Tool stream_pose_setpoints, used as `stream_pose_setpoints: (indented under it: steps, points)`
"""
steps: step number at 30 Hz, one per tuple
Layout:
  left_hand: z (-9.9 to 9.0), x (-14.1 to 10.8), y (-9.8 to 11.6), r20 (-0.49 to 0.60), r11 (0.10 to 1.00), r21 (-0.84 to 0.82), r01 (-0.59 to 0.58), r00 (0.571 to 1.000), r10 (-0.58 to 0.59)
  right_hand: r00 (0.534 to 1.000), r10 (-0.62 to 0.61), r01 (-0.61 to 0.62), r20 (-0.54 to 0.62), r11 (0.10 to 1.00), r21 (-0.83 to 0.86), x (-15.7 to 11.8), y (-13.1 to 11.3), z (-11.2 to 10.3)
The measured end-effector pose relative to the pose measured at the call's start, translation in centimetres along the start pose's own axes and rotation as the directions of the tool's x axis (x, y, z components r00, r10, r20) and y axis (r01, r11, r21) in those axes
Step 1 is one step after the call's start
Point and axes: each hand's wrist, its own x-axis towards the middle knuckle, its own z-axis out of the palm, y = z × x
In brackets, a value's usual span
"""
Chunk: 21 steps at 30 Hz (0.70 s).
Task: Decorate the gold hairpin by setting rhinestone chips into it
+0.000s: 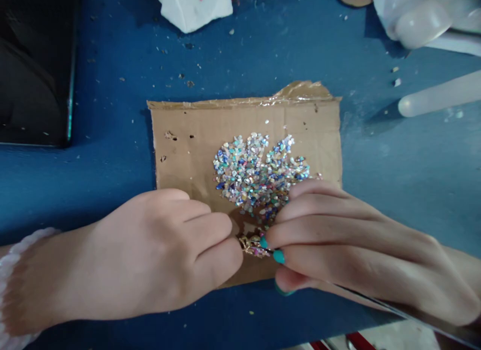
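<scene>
A small gold ornament with pink and clear stones lies between my two hands, over the front part of a cardboard sheet. Its left end is pinched in my left hand, whose fingers are curled closed. My right hand is closed around tweezers, a long thin metal tool running back under the palm. The dark tip reaches the ornament's right side; the fingers hide most of the shaft. Just beyond the right fingers, a spread of tiny multicoloured stones covers the middle of the cardboard.
A black glossy device lies at the far left of the blue table. White folded paper is at the back. To the right are a frosted rod and a translucent plastic item. Red-handled objects show below the table edge.
</scene>
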Motion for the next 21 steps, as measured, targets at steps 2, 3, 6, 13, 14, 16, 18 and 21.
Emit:
stream_pose_setpoints:
  steps: [2,3,6,13,14,16,18,21]
  points:
    - [0.1,0.1,0.0,-0.009,1.000,0.005,0.004,1.000,-0.004,1.000,-0.003,0.003,0.018,1.000,0.014,0.2,0.0,-0.3]
    - [0.1,0.1,0.0,-0.009,1.000,0.005,0.004,1.000,-0.004,0.999,-0.007,0.006,0.045,1.000,0.018,0.3,0.0,-0.5]
    - [0.2,0.0,0.0,-0.006,1.000,0.000,-0.001,1.000,0.001,0.990,-0.006,0.006,0.142,1.000,0.000,0.4,0.0,-1.0]
    - [0.1,-0.2,-0.1,0.019,1.000,0.009,-0.012,1.000,0.012,0.990,0.041,-0.032,0.137,0.997,-0.071,-0.7,-0.1,-0.5]
    - [0.1,-0.3,-0.1,0.026,1.000,0.018,-0.019,1.000,0.018,0.989,0.046,-0.035,0.139,0.996,-0.077,-0.9,-0.1,-0.5]
    - [0.2,-0.5,-0.2,0.031,0.999,0.030,-0.028,0.999,0.027,0.991,0.035,-0.025,0.128,0.997,-0.077,-1.0,-0.1,-0.4]
    - [0.1,-0.7,-0.3,0.029,0.998,0.046,-0.033,0.999,0.032,0.995,0.025,-0.018,0.098,0.997,-0.070,-1.1,0.0,-0.4]
    - [0.0,-1.0,-0.5,0.037,0.995,0.087,-0.039,0.999,0.036,0.999,0.043,-0.041,0.025,0.997,-0.068,-1.1,0.0,-0.4]
